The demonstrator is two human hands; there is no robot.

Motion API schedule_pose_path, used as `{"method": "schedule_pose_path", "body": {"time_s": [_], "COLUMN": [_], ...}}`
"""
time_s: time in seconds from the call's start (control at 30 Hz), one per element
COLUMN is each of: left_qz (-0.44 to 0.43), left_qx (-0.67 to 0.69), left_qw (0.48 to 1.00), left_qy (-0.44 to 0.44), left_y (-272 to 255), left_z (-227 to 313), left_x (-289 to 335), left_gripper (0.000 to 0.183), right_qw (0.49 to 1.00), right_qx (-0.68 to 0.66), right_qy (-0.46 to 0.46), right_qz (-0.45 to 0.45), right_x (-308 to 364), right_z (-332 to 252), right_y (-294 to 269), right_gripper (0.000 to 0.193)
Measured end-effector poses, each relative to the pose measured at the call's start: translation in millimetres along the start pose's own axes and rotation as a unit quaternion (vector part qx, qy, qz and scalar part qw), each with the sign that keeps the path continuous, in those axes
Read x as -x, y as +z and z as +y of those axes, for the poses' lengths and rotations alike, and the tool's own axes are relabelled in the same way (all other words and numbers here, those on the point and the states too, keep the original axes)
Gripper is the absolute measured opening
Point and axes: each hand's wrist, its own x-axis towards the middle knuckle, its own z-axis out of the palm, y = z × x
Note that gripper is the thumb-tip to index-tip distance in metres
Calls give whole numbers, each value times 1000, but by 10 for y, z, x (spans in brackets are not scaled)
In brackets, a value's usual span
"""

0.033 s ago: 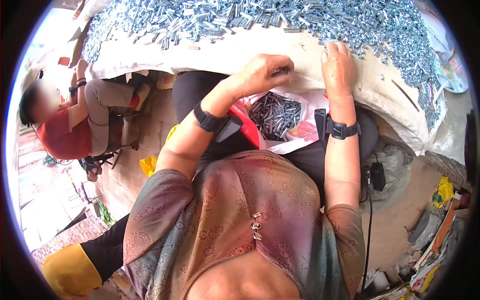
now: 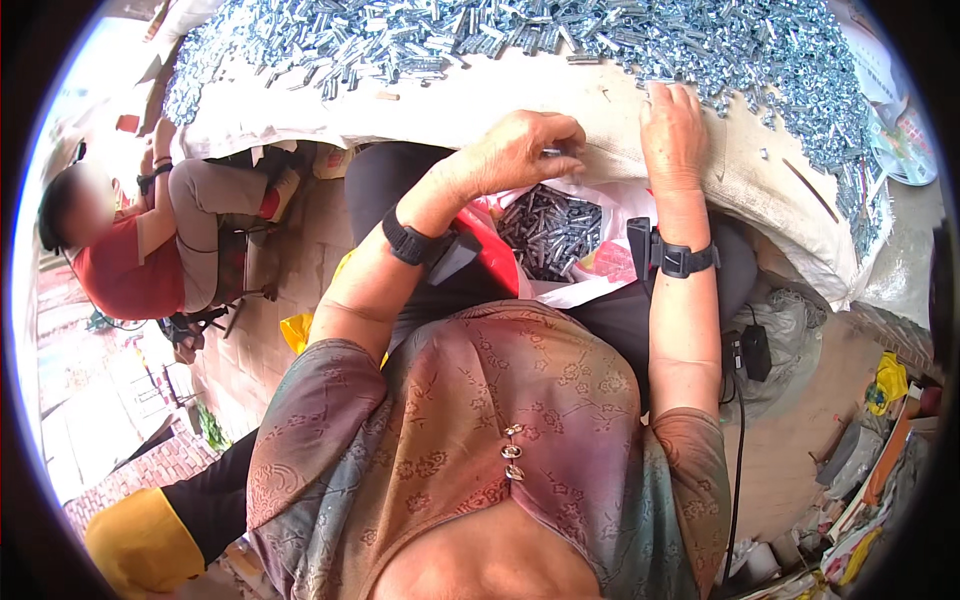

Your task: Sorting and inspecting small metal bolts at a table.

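Note:
A broad pile of small silvery-blue metal parts (image 2: 480,35), some of them long and tube-like, lies on a pale cloth (image 2: 430,105) in front of me. My left hand (image 2: 515,155) hovers over the cloth's near edge, its fingers curled around a small metal piece (image 2: 551,152) that is mostly hidden. At the near edge of the pile rests my right hand (image 2: 673,135), fingers bent together; whatever is at its fingertips is too small to name. Below the hands, between my legs, an open white-and-red plastic bag (image 2: 613,278) holds many darker metal pieces (image 2: 550,235).
Another person (image 2: 130,260) in a red top sits at the left by the cloth's end. A thin brown stick (image 2: 810,190) lies on the cloth at right. A black cable (image 2: 738,450) hangs beside my right arm. Assorted clutter (image 2: 860,470) lines the lower right.
My left hand has shifted slightly, and its thumb and fingers sit a little farther apart around the piece. My right hand has stayed almost in place.

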Motion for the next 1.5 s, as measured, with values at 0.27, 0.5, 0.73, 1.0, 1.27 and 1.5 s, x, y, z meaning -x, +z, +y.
{"method": "schedule_pose_path", "body": {"time_s": [0.27, 0.5, 0.73, 1.0, 1.27, 1.5], "left_qz": [136, 106, 196, 168, 192, 172], "left_qx": [-123, -285, -83, 314, 477, 532], "left_qw": [983, 953, 977, 921, 847, 819], "left_qy": [-5, 7, -14, -159, -135, -129], "left_y": [-76, 74, 81, 5, 92, 101], "left_z": [-272, -586, -508, -365, -357, -357], "left_x": [-523, -892, -635, -256, -194, -146], "left_gripper": [14, 19, 24, 18, 13, 11], "right_qw": [998, 999, 998, 860, 771, 736], "right_qx": [-28, -14, -33, -487, -609, -644], "right_qy": [-5, 12, -2, 129, 149, 174], "right_qz": [48, 26, 44, -83, -115, -114], "right_x": [-24, -59, -58, 5, 51, 71], "right_z": [-56, -43, -23, -279, -421, -442], "right_y": [-35, -7, 11, -56, -39, -41], "right_gripper": [7, 10, 10, 16, 18, 19]}}
